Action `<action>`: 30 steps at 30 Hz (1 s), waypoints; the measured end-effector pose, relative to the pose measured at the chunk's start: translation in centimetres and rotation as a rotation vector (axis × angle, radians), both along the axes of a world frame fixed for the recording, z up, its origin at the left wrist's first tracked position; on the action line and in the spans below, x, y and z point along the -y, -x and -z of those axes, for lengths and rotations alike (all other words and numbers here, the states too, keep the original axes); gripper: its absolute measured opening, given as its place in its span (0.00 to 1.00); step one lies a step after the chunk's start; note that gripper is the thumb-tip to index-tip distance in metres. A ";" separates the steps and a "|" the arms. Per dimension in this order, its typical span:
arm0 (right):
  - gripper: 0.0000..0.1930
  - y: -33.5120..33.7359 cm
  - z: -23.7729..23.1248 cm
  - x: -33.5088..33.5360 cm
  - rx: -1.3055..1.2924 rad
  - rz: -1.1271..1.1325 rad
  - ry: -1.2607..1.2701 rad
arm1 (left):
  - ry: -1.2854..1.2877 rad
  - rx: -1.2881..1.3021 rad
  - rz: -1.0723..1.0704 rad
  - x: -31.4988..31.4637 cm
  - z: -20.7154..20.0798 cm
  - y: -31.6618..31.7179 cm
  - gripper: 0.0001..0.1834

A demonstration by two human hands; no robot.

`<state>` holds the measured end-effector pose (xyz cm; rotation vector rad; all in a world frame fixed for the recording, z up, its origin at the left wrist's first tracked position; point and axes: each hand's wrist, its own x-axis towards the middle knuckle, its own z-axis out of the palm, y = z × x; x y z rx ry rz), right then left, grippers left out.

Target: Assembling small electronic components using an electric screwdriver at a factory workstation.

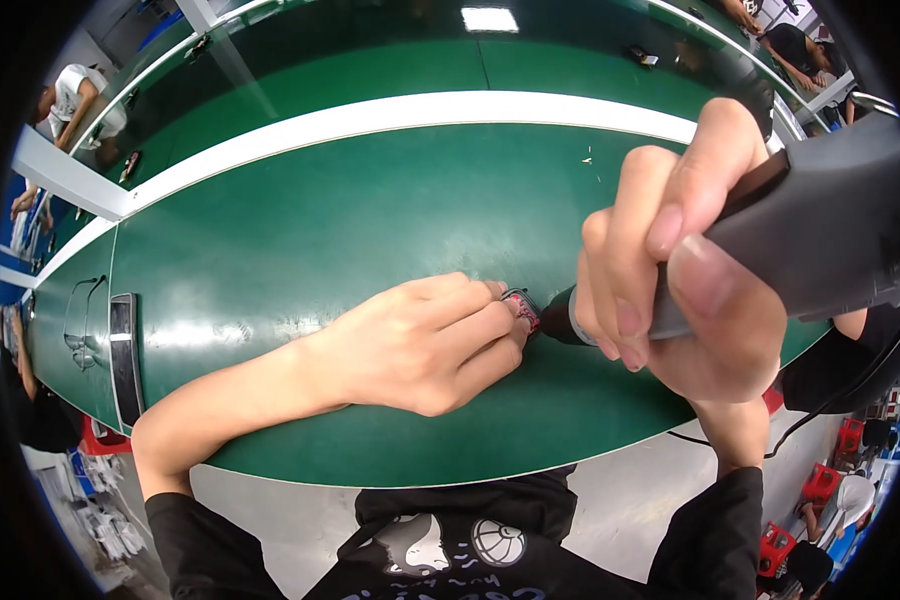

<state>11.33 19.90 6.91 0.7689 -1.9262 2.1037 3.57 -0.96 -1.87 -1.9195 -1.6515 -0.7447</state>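
Electric screwdriver (820, 225) gripped in right hand (720, 310), frame right; left hand (430, 340) pinches red-black part (526, 312), centre; tabletop (350, 210) extends above, edge below.

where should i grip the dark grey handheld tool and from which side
Best around the tool's grey body, behind its tapered dark nose, likely from the near right, where the right hand holds it. That thick body suits a wraparound grip; the nose points left at the small part in the left hand, so keep that end clear.
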 end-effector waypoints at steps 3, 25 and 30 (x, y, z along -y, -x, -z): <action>0.07 0.9 -0.2 0.4 0.001 -0.031 -0.043 | 0.012 0.039 0.012 0.3 0.2 0.0 0.07; 0.11 0.4 0.7 0.5 0.064 -0.091 0.050 | 0.028 -0.057 -0.105 0.1 0.7 -1.4 0.07; 0.12 0.6 1.4 0.4 0.054 -0.117 0.130 | 0.099 -0.025 -0.111 -0.1 0.5 -1.3 0.07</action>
